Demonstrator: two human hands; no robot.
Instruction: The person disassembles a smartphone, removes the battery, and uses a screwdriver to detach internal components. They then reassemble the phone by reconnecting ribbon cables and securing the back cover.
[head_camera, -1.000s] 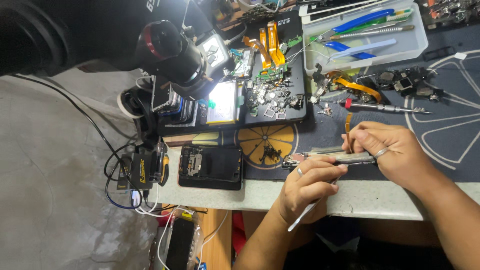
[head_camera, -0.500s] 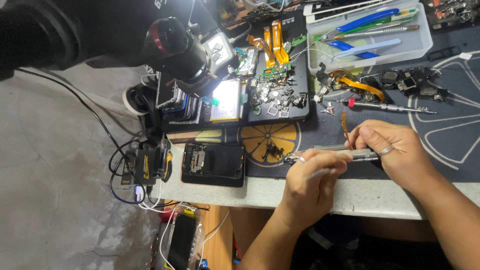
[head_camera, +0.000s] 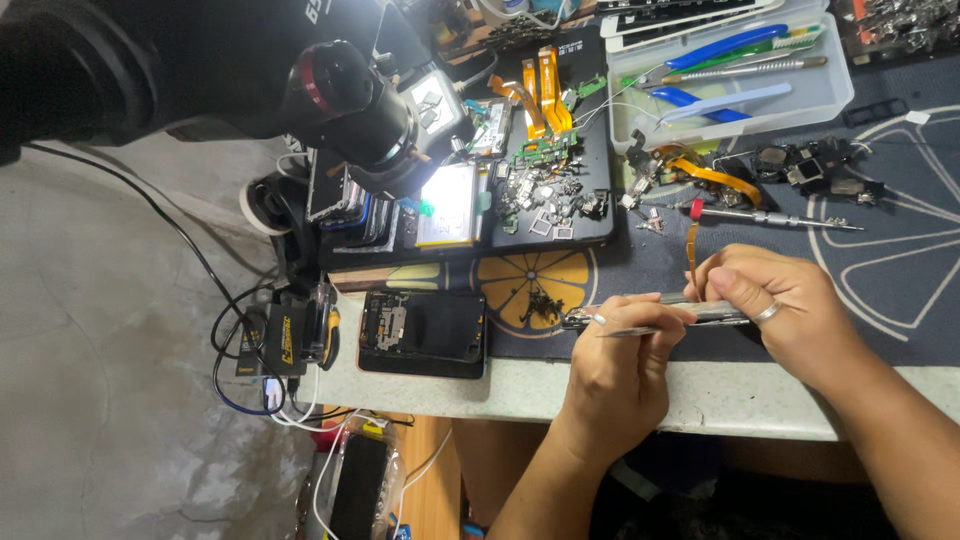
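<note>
At the near edge of the bench the person's right hand (head_camera: 790, 315) is closed around a slim, opened phone frame (head_camera: 640, 312), held edge-on just above the dark work mat (head_camera: 900, 290). The left hand (head_camera: 620, 355) pinches a thin pair of tweezers (head_camera: 625, 330) tight between thumb and fingers, its tips at the frame's left end; whether they have caught anything is too small to tell. To my eye the teardown is well along: orange flex cables (head_camera: 535, 85) and loose small parts (head_camera: 545, 190) already lie on a black tray farther back, and a second phone (head_camera: 425, 332) lies open to the left. A screwdriver (head_camera: 770, 215) rests just beyond the hands. The frame itself looks unfinished, nothing reassembled yet.
</note>
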